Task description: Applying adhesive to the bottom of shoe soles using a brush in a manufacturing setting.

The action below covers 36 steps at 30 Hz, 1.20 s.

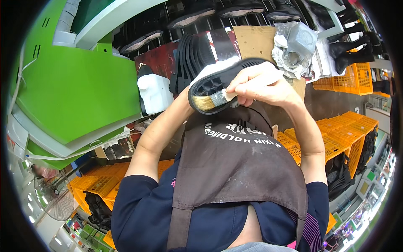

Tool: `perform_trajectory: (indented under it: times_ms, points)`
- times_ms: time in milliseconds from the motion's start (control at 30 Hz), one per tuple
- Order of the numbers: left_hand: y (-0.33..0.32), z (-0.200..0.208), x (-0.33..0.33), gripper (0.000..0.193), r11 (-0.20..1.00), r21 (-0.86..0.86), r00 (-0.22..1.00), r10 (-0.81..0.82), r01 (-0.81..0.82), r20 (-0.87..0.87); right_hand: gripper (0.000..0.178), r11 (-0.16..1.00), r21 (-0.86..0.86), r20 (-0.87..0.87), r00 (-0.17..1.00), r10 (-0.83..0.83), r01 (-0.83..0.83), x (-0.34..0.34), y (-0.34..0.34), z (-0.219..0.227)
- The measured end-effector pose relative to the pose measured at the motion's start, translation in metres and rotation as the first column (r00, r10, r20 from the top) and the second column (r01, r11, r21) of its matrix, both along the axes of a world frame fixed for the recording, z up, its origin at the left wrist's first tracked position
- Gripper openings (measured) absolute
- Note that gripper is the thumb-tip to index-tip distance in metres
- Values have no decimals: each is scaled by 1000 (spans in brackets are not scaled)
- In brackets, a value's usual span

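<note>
My left hand (217, 68) holds up a black shoe sole (210, 85) in front of my apron. The sole's hollow, ribbed inner face is turned up, and most of that hand's fingers are hidden by it. A pale covering, perhaps a glove, shows on the hand. My right hand (262, 85) is closed around the light handle of a flat paintbrush (219, 98). The brush's tan bristles touch the sole's near-left end, just inside the raised rim. Beyond my left forearm stands a white plastic jug (155, 93). A row of black soles (193, 59) leans together past the sole I hold.
Black shoes (191, 17) sit on a rack at the far side. A green machine housing (79, 88) fills the left. Plastic-wrapped containers (300, 40) lie by cardboard (254, 40) at far right. Orange crates (346, 130) flank me, and a fan (54, 192) stands behind left.
</note>
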<state>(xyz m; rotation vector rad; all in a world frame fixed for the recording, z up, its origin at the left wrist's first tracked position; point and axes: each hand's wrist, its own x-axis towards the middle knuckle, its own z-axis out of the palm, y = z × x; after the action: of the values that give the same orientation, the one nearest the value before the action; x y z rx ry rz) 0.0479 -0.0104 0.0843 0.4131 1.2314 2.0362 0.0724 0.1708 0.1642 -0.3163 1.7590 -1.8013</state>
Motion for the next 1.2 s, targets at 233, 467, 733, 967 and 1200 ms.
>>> perform_trajectory:
  times_ms: [233, 467, 733, 967, 1200]
  points:
    - [-10, -6, -2, 22, 986, 69, 894, -169, 154, 414, 23, 962, 58, -100, 958, 270, -265, -31, 23, 0]
    - [-9, -5, -10, 32, 998, 48, 799, -1, -35, 602, 23, 941, 254, -275, 917, 290, -222, -30, 80, -15]
    - [-18, -14, -24, 36, 951, 299, 716, -157, -74, 680, 20, 920, 348, -733, 663, 149, 178, 3, 85, 17]
    - [-11, -33, -17, 48, 937, 345, 713, -207, -53, 670, 35, 993, 117, -713, 698, 69, 22, 19, 29, -10]
    - [1, -2, -11, 62, 957, 289, 585, -223, -21, 780, 26, 977, 155, -646, 763, -12, 147, 11, 71, -27]
